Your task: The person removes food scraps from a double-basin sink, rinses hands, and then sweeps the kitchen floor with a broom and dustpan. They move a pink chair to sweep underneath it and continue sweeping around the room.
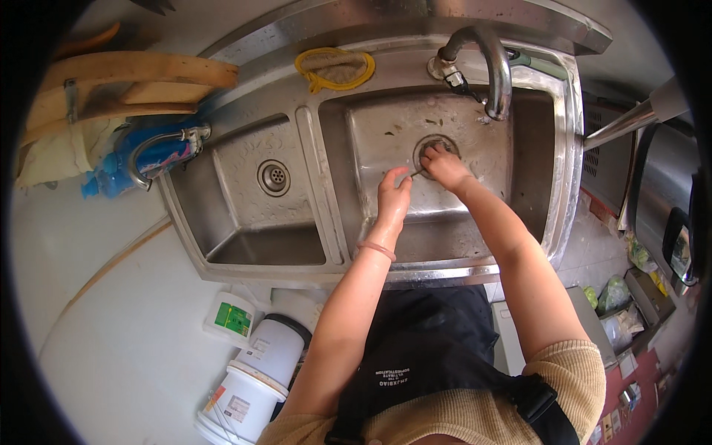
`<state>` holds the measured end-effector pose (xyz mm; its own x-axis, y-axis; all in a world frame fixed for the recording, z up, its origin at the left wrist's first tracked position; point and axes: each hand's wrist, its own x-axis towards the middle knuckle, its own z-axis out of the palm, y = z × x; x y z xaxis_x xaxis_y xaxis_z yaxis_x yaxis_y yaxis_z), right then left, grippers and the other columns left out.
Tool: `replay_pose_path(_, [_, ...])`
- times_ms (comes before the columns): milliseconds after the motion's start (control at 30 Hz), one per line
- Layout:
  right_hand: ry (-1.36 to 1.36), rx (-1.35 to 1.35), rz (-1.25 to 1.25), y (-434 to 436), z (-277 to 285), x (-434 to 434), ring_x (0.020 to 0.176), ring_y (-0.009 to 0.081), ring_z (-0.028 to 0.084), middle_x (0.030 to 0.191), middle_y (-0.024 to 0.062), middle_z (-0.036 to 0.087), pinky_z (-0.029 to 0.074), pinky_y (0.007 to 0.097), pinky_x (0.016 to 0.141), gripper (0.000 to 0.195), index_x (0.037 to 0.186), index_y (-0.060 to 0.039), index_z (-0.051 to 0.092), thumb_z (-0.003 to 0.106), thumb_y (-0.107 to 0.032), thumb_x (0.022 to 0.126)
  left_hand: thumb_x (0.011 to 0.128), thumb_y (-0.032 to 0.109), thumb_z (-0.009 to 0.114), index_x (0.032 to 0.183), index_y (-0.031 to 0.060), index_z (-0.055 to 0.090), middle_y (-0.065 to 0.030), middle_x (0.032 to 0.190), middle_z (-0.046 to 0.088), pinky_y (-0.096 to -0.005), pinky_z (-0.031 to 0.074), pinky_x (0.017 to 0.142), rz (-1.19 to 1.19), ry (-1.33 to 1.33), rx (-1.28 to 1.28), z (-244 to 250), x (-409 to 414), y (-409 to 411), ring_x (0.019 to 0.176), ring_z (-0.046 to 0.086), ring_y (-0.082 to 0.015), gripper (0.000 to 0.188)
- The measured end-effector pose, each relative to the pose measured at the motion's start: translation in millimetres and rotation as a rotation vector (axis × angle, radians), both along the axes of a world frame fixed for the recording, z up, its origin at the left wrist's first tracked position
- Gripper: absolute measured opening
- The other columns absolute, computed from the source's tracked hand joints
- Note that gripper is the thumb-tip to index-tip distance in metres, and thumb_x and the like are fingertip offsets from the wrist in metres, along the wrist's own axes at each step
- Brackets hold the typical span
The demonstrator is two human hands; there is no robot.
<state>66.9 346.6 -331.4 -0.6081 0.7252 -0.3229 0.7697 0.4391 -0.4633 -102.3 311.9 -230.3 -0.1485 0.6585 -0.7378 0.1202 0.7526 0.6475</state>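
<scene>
My right hand [443, 167] reaches down into the drain [450, 142] of the larger steel sink basin [378, 125], its fingers bent over the opening. Close by on the left, my left hand [394, 194] pinches a thin, dark strand-like piece [417, 172] between thumb and finger; the piece runs towards the drain. What my right fingertips touch is hidden in the drain. Several small dark scraps [431, 122] lie on the wet basin floor behind the drain. The curved metal faucet [498, 78] stands over the basin's back right part.
A yellow-edged scrubbing cloth [335, 69] lies on the rear ledge. To the left are a smaller basin [250, 156] with its own drain, a second faucet [146, 150] and blue bottles [119, 167]. White plastic buckets [267, 350] stand below at the left.
</scene>
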Motion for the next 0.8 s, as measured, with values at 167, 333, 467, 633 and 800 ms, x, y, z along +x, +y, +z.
replay_pose_path(167, [0.173, -0.140, -0.125, 5, -20, 12, 0.096, 0.0300, 0.064, 0.100, 0.0100, 0.065, 0.053, 0.0355, 0.080, 0.022, 0.093, -0.0054, 0.064, 0.066, 0.000, 0.072, 0.092, 0.011, 0.059, 0.118, 0.0028, 0.062, -0.0102, 0.121, 0.063, -0.0314, 0.038, 0.102, 0.012, -0.015, -0.021, -3, 1, -1, 0.118, 0.054, -0.0204, 0.028])
replay_pose_path(333, [0.587, -0.924, -0.808, -6, 21, 38, 0.087, 0.0231, 0.066, 0.101, 0.0090, 0.068, 0.051, 0.0315, 0.077, 0.023, 0.097, -0.0052, 0.062, 0.066, 0.004, 0.076, 0.087, 0.006, 0.059, 0.119, 0.0006, 0.061, -0.0161, 0.125, 0.061, -0.0369, 0.043, 0.100, -0.361, 0.301, 0.251, -33, 6, 1, 0.121, 0.054, -0.0303, 0.033])
replay_pose_path(467, [1.087, -1.171, -1.228, -21, 72, 73, 0.087, 0.0198, 0.065, 0.100, 0.0077, 0.066, 0.052, 0.0312, 0.076, 0.029, 0.111, -0.0047, 0.057, 0.061, 0.004, 0.083, 0.085, 0.002, 0.053, 0.119, -0.0015, 0.059, -0.0173, 0.126, 0.059, -0.0412, 0.046, 0.099, -0.807, 0.496, 0.632, -58, 29, 17, 0.123, 0.052, -0.0342, 0.035])
replay_pose_path(633, [1.332, -1.090, -1.433, -27, 109, 104, 0.087, 0.0194, 0.063, 0.096, 0.0070, 0.062, 0.054, 0.0320, 0.077, 0.023, 0.111, -0.0045, 0.055, 0.064, -0.011, 0.091, 0.083, 0.007, 0.055, 0.113, 0.0004, 0.063, -0.0133, 0.118, 0.061, -0.0378, 0.050, 0.094, -1.285, 0.754, 0.877, -101, 52, 24, 0.118, 0.054, -0.0278, 0.031])
replay_pose_path(800, [0.430, -0.504, -1.290, -23, 43, 119, 0.088, 0.0273, 0.065, 0.096, 0.0095, 0.063, 0.054, 0.0383, 0.078, 0.034, 0.111, -0.0031, 0.057, 0.074, -0.014, 0.083, 0.079, 0.008, 0.058, 0.099, 0.0012, 0.065, -0.0125, 0.105, 0.062, -0.0339, 0.057, 0.077, -1.422, 0.755, 0.899, -109, 56, 25, 0.106, 0.058, -0.0265, 0.022])
